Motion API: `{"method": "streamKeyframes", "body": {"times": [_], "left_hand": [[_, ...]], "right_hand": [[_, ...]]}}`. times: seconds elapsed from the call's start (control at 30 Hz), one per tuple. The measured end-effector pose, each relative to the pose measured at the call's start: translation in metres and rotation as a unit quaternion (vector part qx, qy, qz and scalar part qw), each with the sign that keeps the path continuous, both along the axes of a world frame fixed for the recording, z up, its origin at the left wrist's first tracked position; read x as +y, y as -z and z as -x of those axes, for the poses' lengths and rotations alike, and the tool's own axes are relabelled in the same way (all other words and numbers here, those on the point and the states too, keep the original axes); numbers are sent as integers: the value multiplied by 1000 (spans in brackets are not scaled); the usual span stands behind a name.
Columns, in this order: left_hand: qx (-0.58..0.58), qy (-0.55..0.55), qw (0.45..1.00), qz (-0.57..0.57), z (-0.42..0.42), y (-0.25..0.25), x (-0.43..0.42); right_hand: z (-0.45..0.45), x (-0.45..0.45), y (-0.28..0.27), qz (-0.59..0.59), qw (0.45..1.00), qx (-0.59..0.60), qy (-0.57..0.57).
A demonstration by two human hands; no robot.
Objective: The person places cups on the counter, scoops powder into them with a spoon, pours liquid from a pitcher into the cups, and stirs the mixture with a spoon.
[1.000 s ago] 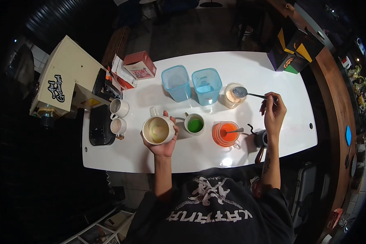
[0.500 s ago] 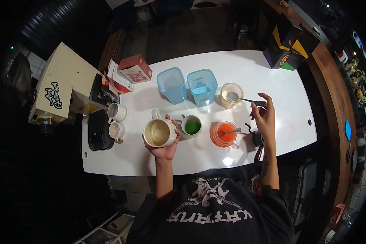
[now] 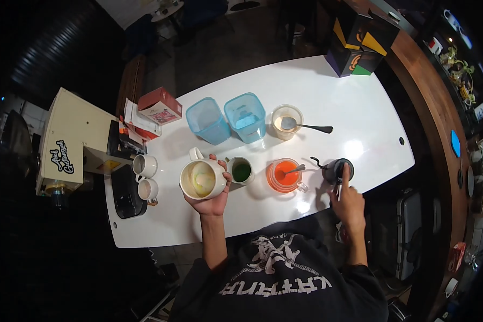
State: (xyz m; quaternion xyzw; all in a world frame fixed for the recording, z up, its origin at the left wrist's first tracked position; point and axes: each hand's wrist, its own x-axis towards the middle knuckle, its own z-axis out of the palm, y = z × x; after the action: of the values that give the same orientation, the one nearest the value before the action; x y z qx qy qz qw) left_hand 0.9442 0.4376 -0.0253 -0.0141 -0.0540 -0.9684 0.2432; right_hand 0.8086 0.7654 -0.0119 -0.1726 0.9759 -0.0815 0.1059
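Observation:
My left hand (image 3: 216,203) is wrapped round a white mug (image 3: 192,182), tilted so its inside shows, with a pale yellowish residue in it. At the right, my right hand (image 3: 351,206) grips the handle of a small black gooseneck kettle (image 3: 334,170), index finger lying over its lid. The kettle stands on the table. Between the hands are a cup of green liquid (image 3: 242,172) and a glass jug of orange-red liquid (image 3: 280,180) with a spoon (image 3: 295,170) in it. Behind the jug, a clear tub (image 3: 280,132) has another spoon (image 3: 317,128) resting across it.
Two blue plastic containers (image 3: 209,126) (image 3: 246,121) stand at the middle back of the white table (image 3: 338,107). Two small cups (image 3: 145,166) (image 3: 148,189) sit by a cream-coloured machine (image 3: 80,123) on the left. A pink box (image 3: 161,106) and black boxes (image 3: 354,45) stand near the far edge.
My right hand has left the spoon in the tub and come down onto the kettle, taking its handle. My left hand still holds the mug. The camera view has shifted slightly.

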Motion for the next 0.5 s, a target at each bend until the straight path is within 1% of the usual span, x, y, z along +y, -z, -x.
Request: {"method": "streamKeyframes", "body": {"times": [0.07,0.1,0.17,0.2,0.27,0.3,0.4,0.43,0.5], "left_hand": [[14,9,1000,8,4,-4,3],[14,14,1000,6,6,-7,5],[13,22,1000,6,8,-11,7],[15,28,999,6,9,-13,8],[18,37,999,6,11,-14,11],[16,41,999,7,12,-15,12],[10,52,999,6,11,-14,13],[5,55,998,-1,11,-13,13],[-3,63,998,-13,8,-14,14]], "right_hand": [[-8,-7,1,40,996,-63,41],[-8,-7,7,41,996,-63,45],[-9,-10,29,116,990,-40,75],[-10,-12,33,117,989,-38,79],[-10,-14,40,203,976,11,83],[-10,-13,45,222,971,39,82],[0,-5,50,227,966,23,117],[1,-3,50,256,957,31,130],[1,0,40,273,953,30,130]]}}
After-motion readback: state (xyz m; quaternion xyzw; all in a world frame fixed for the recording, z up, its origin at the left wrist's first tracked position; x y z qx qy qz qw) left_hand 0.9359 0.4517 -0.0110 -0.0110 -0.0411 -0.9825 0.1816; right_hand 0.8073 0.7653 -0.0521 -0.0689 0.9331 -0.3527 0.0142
